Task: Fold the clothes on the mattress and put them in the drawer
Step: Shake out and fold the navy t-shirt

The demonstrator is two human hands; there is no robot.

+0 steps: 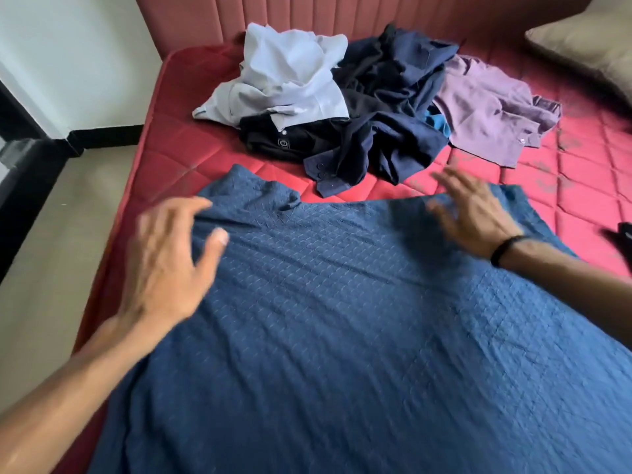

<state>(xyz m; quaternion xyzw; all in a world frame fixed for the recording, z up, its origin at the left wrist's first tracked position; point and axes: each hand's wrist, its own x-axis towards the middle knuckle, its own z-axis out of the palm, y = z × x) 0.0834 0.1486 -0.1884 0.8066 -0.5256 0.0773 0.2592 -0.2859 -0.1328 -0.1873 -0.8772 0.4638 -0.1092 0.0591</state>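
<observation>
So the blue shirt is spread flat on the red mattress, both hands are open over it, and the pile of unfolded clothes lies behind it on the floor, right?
Not quite. The pile of unfolded clothes lies on the red mattress itself, behind the blue shirt, not on the floor. The head view shows it. The rest holds: left hand and right hand are open over the shirt.

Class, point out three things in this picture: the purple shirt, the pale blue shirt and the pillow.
purple shirt (478, 107): head view, middle of its body.
pale blue shirt (284, 77): head view, crumpled middle.
pillow (588, 42): head view, its top face.
</observation>
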